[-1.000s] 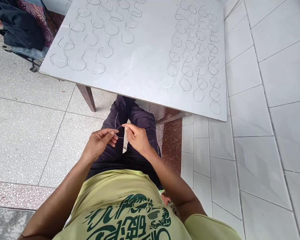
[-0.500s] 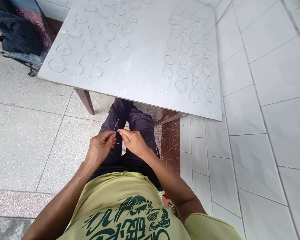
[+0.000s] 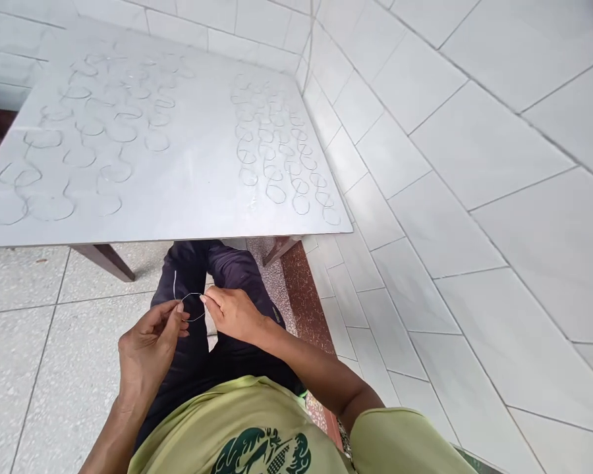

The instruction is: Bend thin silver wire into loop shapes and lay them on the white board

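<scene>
Above my lap, both hands hold one thin wire (image 3: pixel 194 294) bent into a loop, with a loose end standing up past my left fingers. My left hand (image 3: pixel 151 339) pinches the wire between thumb and fingers where the loop meets that free end. At the loop's other side, my right hand (image 3: pixel 234 316) is closed on the wire with thumb and forefinger. The fingertips of the two hands are a little apart, and the open round of the loop shows between them.
A white tabletop (image 3: pixel 192 191) lies beyond my hands. Several curved, S-like wires (image 3: pixel 121 131) are spread on its left part. Rows of looped wires (image 3: pixel 275 192) lie on its right part. A tiled wall (image 3: pixel 425 217) closes off the right side. A wooden table leg (image 3: pixel 106 261) stands front left.
My view has swung to the right, so the table and hands sit further left and lower. My hands have moved slightly apart, and the wire loop between them shows wider.
</scene>
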The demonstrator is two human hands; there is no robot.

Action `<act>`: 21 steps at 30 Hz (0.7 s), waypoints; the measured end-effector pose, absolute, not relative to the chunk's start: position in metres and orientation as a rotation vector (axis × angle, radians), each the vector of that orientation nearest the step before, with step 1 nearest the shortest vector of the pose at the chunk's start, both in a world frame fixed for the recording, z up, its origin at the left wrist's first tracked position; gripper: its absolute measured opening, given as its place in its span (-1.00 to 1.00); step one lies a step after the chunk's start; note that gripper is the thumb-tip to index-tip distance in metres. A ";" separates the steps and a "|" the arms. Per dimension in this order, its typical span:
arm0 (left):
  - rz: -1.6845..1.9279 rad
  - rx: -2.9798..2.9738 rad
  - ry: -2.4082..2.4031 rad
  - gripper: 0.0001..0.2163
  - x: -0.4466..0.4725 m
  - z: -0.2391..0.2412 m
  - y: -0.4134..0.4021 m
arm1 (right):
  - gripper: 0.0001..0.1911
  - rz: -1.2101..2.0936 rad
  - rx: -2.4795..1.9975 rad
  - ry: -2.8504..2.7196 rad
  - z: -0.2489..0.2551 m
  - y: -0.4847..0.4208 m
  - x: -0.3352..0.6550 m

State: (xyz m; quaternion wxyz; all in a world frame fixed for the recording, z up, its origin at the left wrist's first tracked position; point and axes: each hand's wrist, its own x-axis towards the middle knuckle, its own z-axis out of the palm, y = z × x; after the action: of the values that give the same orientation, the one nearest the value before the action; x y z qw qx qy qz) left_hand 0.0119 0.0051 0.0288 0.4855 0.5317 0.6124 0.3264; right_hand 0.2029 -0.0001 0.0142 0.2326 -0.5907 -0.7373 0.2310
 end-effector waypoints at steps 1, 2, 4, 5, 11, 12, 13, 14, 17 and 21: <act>0.820 1.299 1.467 -0.62 0.015 0.032 0.005 | -0.74 0.608 -1.613 -2.045 0.022 0.001 0.211; 0.840 1.301 1.446 -0.59 0.017 0.035 0.006 | -0.74 0.572 -1.605 -2.054 0.029 0.003 0.220; 0.856 1.306 1.420 -0.55 0.021 0.038 0.006 | -0.71 0.480 -1.609 -2.023 0.045 0.009 0.242; 0.852 1.310 1.416 -0.54 0.022 0.038 0.007 | -0.70 0.434 -1.625 -1.979 0.053 0.013 0.255; 0.769 1.326 1.423 -0.49 0.012 0.009 0.007 | -0.67 0.357 -1.792 -1.638 0.078 0.056 0.322; 0.740 1.333 1.419 -0.49 0.009 0.002 0.006 | -0.67 0.347 -1.838 -1.602 0.079 0.066 0.329; 0.714 1.338 1.416 -0.49 0.006 -0.004 0.005 | -0.67 0.333 -1.891 -1.576 0.079 0.077 0.335; 0.689 1.345 1.413 -0.49 0.003 -0.010 0.003 | -0.66 0.323 -1.940 -1.557 0.078 0.087 0.339; 0.643 1.352 1.413 -0.52 -0.004 -0.021 -0.003 | -0.65 0.329 -2.045 -1.515 0.075 0.113 0.343; 0.618 1.374 1.430 -0.55 -0.011 -0.025 -0.006 | -0.64 0.346 -2.149 -1.480 0.073 0.132 0.342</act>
State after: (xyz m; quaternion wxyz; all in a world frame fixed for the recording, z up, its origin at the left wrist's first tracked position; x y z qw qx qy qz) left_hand -0.0106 -0.0065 -0.0254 0.5075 0.5701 0.5931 0.2563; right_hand 0.3423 0.1319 0.0730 0.2520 -0.7900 -0.5443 0.1271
